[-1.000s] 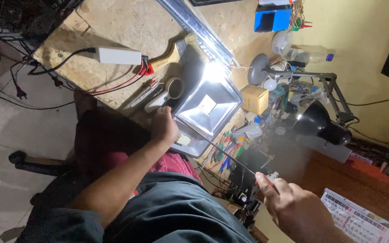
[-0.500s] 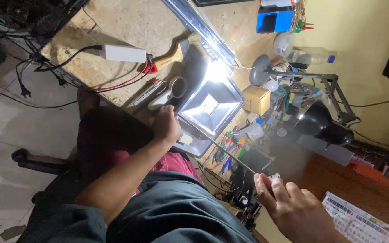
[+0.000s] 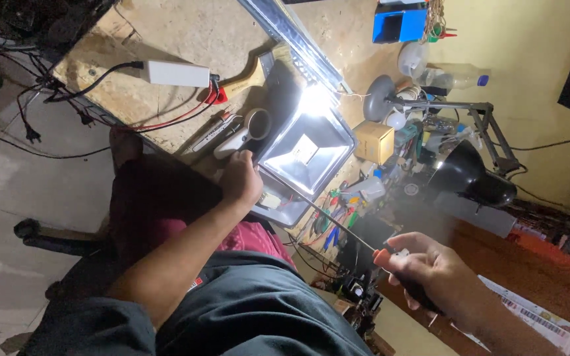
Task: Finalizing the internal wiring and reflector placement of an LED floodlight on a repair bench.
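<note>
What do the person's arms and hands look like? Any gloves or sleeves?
No gloves: the left hand and right hand are both bare. The forearms are bare too. A dark grey short sleeve covers the upper left arm. No watch or rings show.

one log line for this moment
left hand: on floodlight edge | right hand: holds screwdriver, tip at floodlight | floodlight: lit

By my left hand [image 3: 241, 181] I see a silver floodlight [image 3: 306, 153] glowing white on the tan tabletop [image 3: 186, 33]. My right hand [image 3: 437, 277] grips a screwdriver [image 3: 390, 258] with an orange-and-black handle; beyond it are a black lamp [image 3: 470, 175] and a blue box [image 3: 400, 22].
</note>
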